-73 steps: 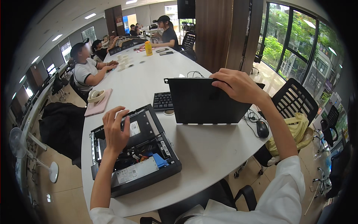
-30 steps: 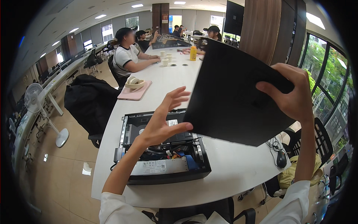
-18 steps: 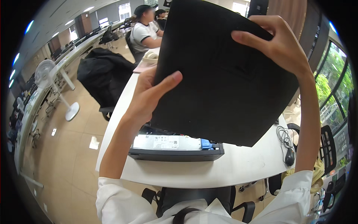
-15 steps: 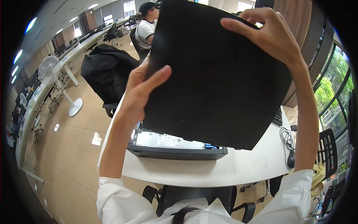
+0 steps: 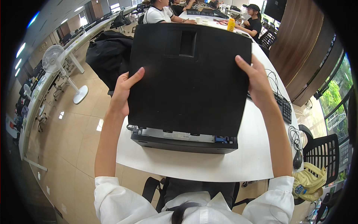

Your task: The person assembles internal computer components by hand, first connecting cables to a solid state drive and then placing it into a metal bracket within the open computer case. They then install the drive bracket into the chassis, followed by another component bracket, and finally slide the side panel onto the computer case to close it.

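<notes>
Between my hands is a black computer side panel [image 5: 186, 89], with a recessed latch near its far edge. My left hand [image 5: 126, 89] grips the panel's left edge, thumb on top. On the right edge, my right hand [image 5: 257, 80] holds it the same way, fingers mostly hidden beneath. Under the panel lies a desktop computer case [image 5: 182, 145] on its side on the white table. A strip of its inside shows along the near edge, with metal and a blue part [image 5: 223, 139]. The panel covers the rest of the case.
A black keyboard [image 5: 283, 108] and a mouse [image 5: 297, 159] with coiled cable lie on the white table [image 5: 253, 149] to the right. A yellow bottle [image 5: 231, 24] stands farther back, near seated people. Black cloth [image 5: 108, 56] hangs at the left; a white fan [image 5: 54, 59] stands beyond it.
The panel has come down and levelled over the case, and its latch side now shows. My right hand has shifted from the far edge to the right edge.
</notes>
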Available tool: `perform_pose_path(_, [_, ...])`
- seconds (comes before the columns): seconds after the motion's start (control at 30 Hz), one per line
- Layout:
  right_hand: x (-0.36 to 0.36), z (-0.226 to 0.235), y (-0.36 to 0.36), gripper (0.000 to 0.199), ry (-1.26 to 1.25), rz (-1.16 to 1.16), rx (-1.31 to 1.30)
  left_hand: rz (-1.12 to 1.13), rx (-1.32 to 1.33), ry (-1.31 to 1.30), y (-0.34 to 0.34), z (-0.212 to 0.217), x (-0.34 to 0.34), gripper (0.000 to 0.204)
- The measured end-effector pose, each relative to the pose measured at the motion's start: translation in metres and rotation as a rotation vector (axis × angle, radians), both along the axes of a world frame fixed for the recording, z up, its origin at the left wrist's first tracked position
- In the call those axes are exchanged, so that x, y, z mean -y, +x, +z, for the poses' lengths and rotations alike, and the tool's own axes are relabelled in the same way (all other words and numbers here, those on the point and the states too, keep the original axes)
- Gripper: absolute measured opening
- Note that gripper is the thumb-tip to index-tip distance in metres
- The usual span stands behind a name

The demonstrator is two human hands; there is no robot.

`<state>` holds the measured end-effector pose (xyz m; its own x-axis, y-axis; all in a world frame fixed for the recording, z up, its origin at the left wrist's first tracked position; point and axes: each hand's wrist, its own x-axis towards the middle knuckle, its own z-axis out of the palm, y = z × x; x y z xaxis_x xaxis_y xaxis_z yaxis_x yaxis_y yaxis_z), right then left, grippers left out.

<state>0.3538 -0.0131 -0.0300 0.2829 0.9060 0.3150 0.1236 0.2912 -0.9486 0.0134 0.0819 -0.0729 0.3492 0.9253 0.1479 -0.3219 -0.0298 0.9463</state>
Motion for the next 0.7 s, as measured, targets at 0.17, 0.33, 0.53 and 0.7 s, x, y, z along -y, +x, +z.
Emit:
perform_pose_path(0.17, [-0.007,-0.019,0.004,0.045,-0.201,-0.005,-0.061,-0.044,-0.082,-0.105,0.005,-0.019,-0.005,0.029])
perform_pose_path(0.33, [-0.015,-0.033,0.005,0.049,-0.229,0.023,-0.042,-0.049,-0.130,-0.141,0.002,-0.027,-0.010,0.033])
perform_pose_path(0.53, [-0.019,-0.039,-0.002,0.041,-0.222,0.030,-0.089,-0.001,-0.155,-0.165,-0.001,-0.036,-0.006,0.028])
perform_pose_path(0.7, [-0.016,-0.034,-0.002,0.041,-0.188,0.032,-0.067,0.015,-0.162,-0.116,-0.002,-0.041,-0.005,0.037])
